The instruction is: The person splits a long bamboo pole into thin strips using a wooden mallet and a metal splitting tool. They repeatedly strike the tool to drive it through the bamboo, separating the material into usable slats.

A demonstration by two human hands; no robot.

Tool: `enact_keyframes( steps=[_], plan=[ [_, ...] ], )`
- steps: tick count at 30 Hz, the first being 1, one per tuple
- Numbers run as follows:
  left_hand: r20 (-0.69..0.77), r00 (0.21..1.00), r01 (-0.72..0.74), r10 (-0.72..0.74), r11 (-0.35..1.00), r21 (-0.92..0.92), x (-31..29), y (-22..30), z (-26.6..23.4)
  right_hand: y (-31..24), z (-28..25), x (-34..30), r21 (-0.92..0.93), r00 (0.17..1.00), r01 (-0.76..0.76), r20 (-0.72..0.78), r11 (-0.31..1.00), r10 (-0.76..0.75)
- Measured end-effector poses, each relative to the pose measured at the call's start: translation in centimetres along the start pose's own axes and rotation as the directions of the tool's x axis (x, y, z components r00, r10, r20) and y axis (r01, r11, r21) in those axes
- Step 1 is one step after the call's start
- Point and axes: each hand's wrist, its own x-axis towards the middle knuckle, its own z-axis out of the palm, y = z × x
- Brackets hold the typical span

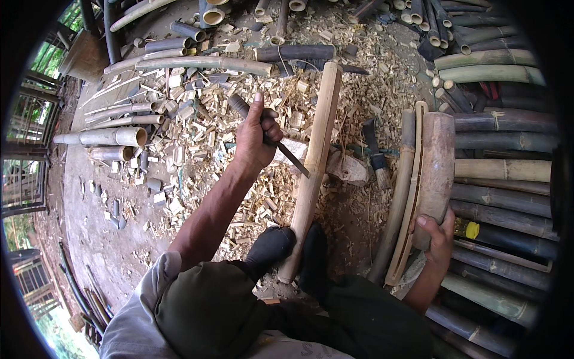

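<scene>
My left hand [260,134] is closed around a chisel [292,159], thumb up along its dark handle. Slanting down to the right, the blade has its tip at a pale bamboo pole [317,137]. That pole lies lengthwise in front of me, its near end between my two dark-covered feet [272,248], and crosses a pale wooden block [350,167]. On the right, my right hand [435,236] grips the narrow lower end of a thick wooden mallet [436,158], its broad head pointing away from me. The mallet is apart from the chisel.
Wood chips [239,197] cover the ground. A dark-handled tool [373,149] lies right of the pole. Bamboo lengths [502,170] are stacked along the right, with a yellow-capped bottle [467,228] among them. More cut bamboo [113,137] lies left, and a dark piece [296,53] beyond.
</scene>
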Motion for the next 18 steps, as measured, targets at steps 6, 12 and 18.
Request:
enact_keyframes(
  steps=[6,12,18],
  plan=[
    [0.033,0.999,0.021,-0.024,0.997,0.072,-0.1,-2.0,-0.9,0.4,0.6,-0.4,-0.022,0.998,-0.031,0.046,0.999,0.032],
    [0.01,1.0,0.022,-0.023,0.995,0.094,-0.4,-2.6,-1.1,0.5,0.7,-0.5,-0.039,0.994,-0.061,0.086,0.997,0.065],
    [0.044,0.998,0.036,-0.042,0.992,0.119,-0.8,-3.2,-1.4,0.8,0.7,-0.8,-0.035,0.994,-0.056,0.087,0.998,0.059]
  ],
)
